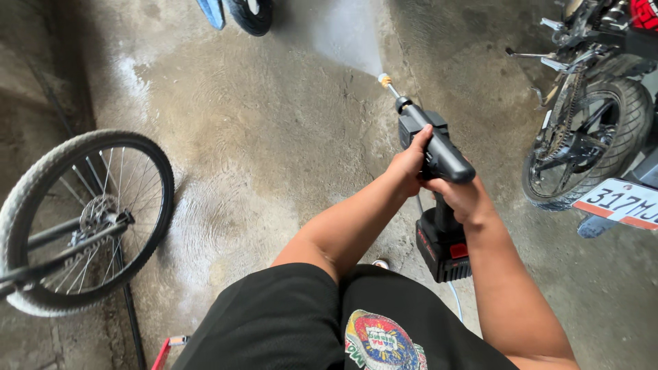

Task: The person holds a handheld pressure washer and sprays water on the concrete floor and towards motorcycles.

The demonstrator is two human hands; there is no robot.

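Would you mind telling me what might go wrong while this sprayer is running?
The wet concrete floor looks slick, so a slip seems possible. The spray from the cordless pressure washer gun could bounce grit back. The hose trailing by the legs may snag a foot.

Wet, stained concrete floor [274, 137], darker where soaked. Standing on it: bicycle wheel [82, 219] at left, motorcycle rear wheel [589, 144] at right, another dark tyre [251, 14] at the top edge. Red-handled tool [168, 348] lying near the bottom edge.
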